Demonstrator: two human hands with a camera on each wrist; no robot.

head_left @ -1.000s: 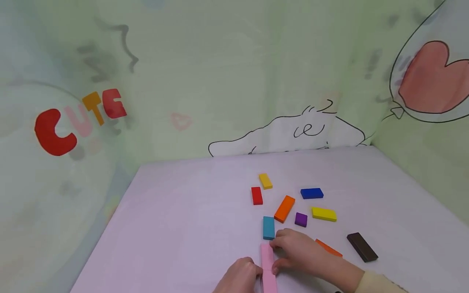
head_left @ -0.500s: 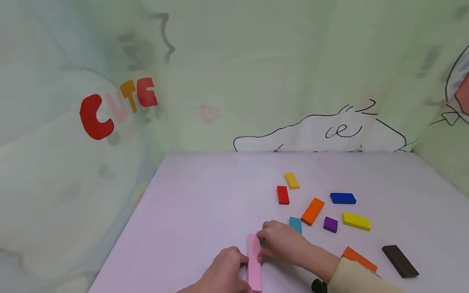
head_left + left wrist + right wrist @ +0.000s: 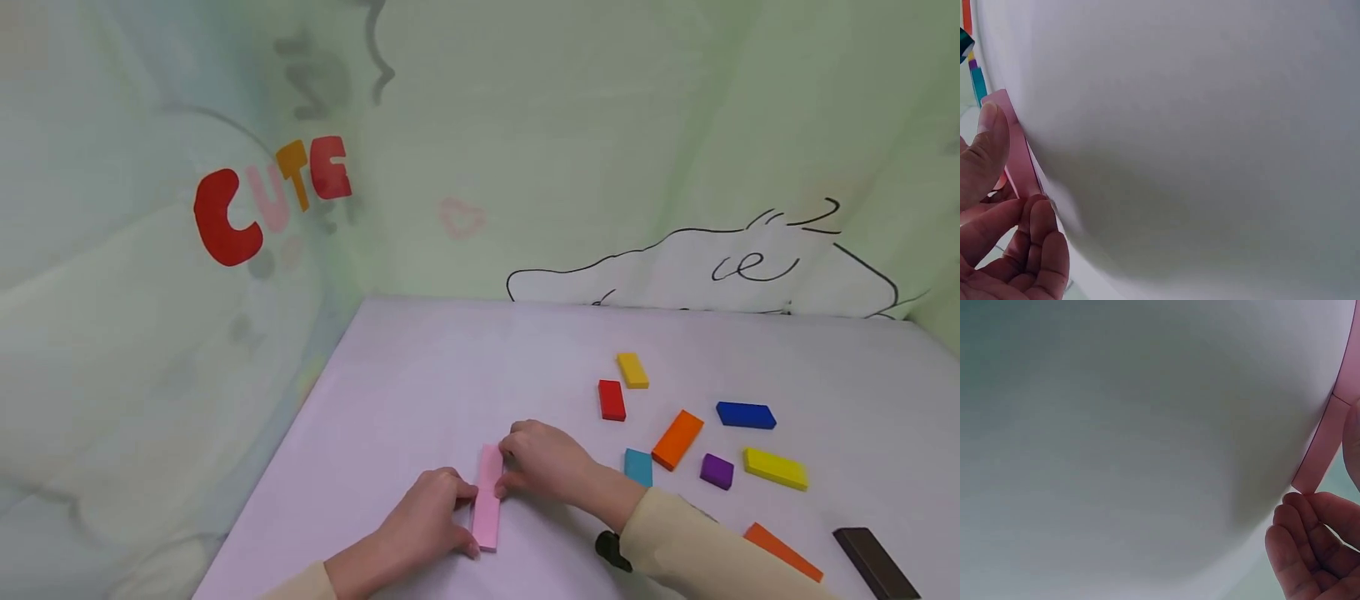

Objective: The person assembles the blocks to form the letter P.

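Two pink blocks lie end to end on the desk (image 3: 420, 375), between the hands, their ends meeting at a thin seam: the far pink block (image 3: 491, 468) and the near pink block (image 3: 486, 525).

The left hand (image 3: 427, 512) holds the near one. Its grip is partly spread, the block's length filling the gap: thumb at the end nearest the person, bent fingertips against the left side close to the seam. The right hand (image 3: 551, 462) has a similar half-spread grip on the far one, curled fingertips at its far end and thumb on the right side close to the seam.

Past the right forearm, which partly hides it, the teal block (image 3: 638, 467) lies just beside an orange block (image 3: 677, 440). The purple block (image 3: 717, 472) and yellow block (image 3: 776, 468) lie further right; the red block (image 3: 611, 401) lies farther back.
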